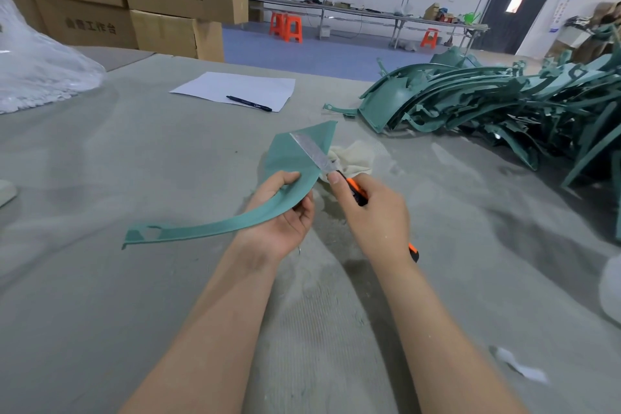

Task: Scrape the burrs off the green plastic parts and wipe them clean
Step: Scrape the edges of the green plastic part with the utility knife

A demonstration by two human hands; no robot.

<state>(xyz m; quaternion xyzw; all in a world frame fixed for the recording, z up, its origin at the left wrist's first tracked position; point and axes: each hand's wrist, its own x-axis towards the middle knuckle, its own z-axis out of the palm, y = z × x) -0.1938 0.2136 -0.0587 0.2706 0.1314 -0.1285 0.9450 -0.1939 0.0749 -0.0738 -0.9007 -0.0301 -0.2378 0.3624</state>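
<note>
Holding one long curved green plastic part (235, 222) up over the grey felt table (100, 279), you are gripping its middle with your left hand (282, 222), thumb on top and fingers curled under. Your right hand (373, 215) is wrapped around the orange and black handle of a flat metal scraper (311, 153), and its blade is lying against the wide end's edge. You are looking like you are in the middle of scraping this piece. A crumpled cream cloth (353, 161) is waiting on the table just behind the blade, so wiping is probably yet to come. A big pile of green plastic parts (487, 104) is sitting to your right; I cannot tell which are done.
</note>
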